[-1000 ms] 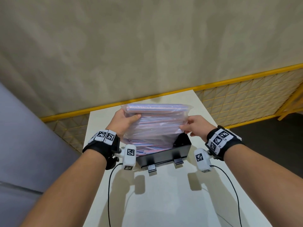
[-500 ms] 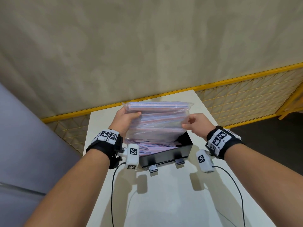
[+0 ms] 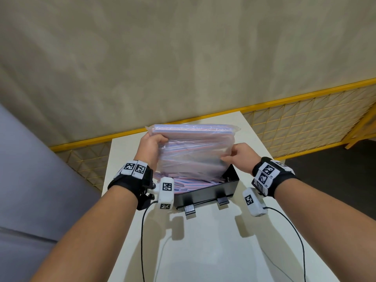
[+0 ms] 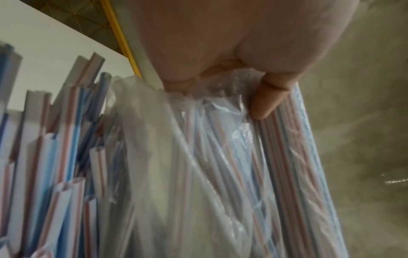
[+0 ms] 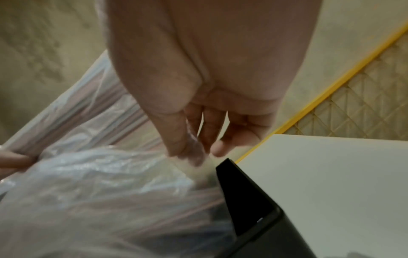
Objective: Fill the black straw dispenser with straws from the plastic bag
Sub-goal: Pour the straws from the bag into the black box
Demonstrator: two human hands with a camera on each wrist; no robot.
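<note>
A clear plastic bag (image 3: 193, 151) of red-and-blue striped straws is tipped mouth-down over the open black straw dispenser (image 3: 205, 195) on the white table (image 3: 213, 251). My left hand (image 3: 151, 144) grips the bag's upper left corner; in the left wrist view its fingers (image 4: 264, 103) curl into the plastic (image 4: 187, 157). My right hand (image 3: 237, 156) pinches the bag's right edge, thumb and fingertips (image 5: 189, 153) closed on the film (image 5: 99, 174). Loose straws (image 3: 189, 183) lie in the dispenser under the bag; their ends (image 4: 66, 139) show in the left wrist view.
The dispenser's black wall (image 5: 249, 200) stands just below my right hand. A yellow-framed mesh fence (image 3: 305, 123) runs behind the table. A grey surface (image 3: 30, 180) lies to the left. Wrist camera cables (image 3: 142, 241) trail over the near table.
Both hands have lifted the bag higher above the dispenser, and more loose straws show in the box beneath it.
</note>
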